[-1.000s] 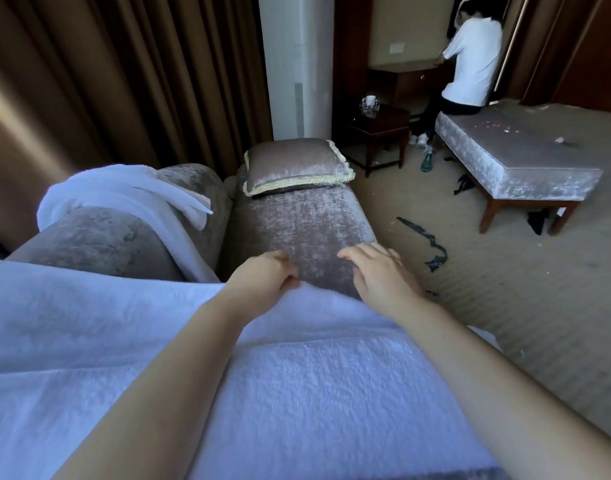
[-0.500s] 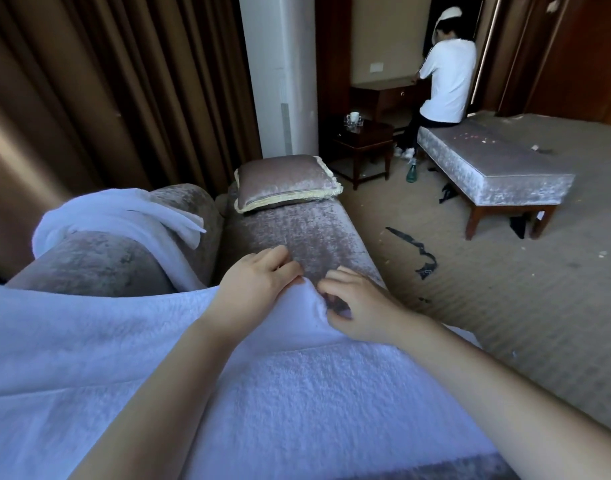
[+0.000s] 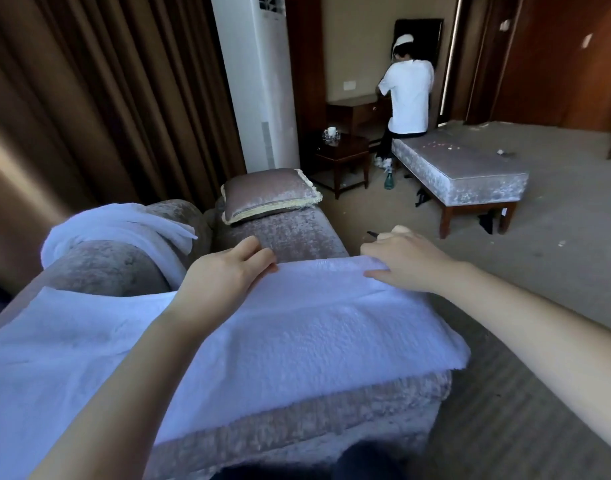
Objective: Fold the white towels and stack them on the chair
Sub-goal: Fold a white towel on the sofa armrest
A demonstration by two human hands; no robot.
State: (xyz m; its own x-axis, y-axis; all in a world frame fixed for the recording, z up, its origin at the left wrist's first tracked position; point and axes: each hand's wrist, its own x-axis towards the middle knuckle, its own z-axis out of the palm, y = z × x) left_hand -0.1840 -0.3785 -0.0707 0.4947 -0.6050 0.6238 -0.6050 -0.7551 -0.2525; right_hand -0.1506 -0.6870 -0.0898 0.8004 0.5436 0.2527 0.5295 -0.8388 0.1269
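My two hands have parted since half a second ago: they were bunched together at the middle of the far edge, and now they sit well apart along it. The left hand (image 3: 224,275) holds the far edge of the towel (image 3: 297,327) near its middle, thumb on the cloth and fingers reaching over onto the seat behind. The right hand (image 3: 404,268) pinches the same edge at the right corner, thumb on top and fingers curled behind it. The edge between them is pulled out straight and stands a little raised.

The towel lies spread across the near end of the chair (image 3: 290,237), a long velvet seat. Its near edge stops short of the seat's front, and its left part runs off towards the frame edge. A second towel (image 3: 124,226), unfolded, is draped over the rounded armrest on the left, just beside the one I'm holding.

Further along the seat a cushion (image 3: 269,195) lies flat at the far end. A brown curtain (image 3: 106,98) hangs on the left, with a white floor-standing air conditioner (image 3: 259,81) beside it. Across the carpet (image 3: 557,278) stands a padded bench (image 3: 463,174), and a person (image 3: 409,95) in a white shirt sits at its far end, back to me. A small side table (image 3: 342,154) with a cup (image 3: 331,130) stands near them.
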